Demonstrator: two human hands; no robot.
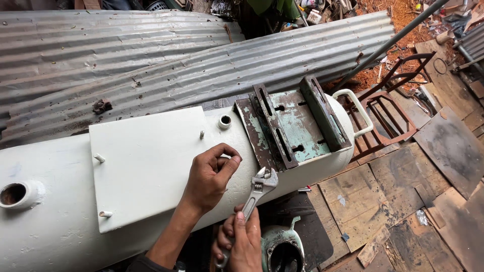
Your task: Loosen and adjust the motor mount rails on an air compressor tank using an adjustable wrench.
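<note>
A long white tank (60,221) lies on its side across the view. On top of it sit a flat white plate (146,161) with short studs and a worn green slotted bracket (292,126). My left hand (209,179) rests on the plate's right edge, with thumb and forefinger curled around something small that I cannot make out. My right hand (242,242) grips the handle of an adjustable wrench (257,191). The wrench's jaw points up near the left hand, just below the bracket.
Corrugated metal sheets (201,65) lie behind the tank. A rusty metal frame (388,106) and wooden boards (403,191) are on the right. A round green casing (280,249) sits below my hands. The tank has a white handle (358,108) and open ports (14,194).
</note>
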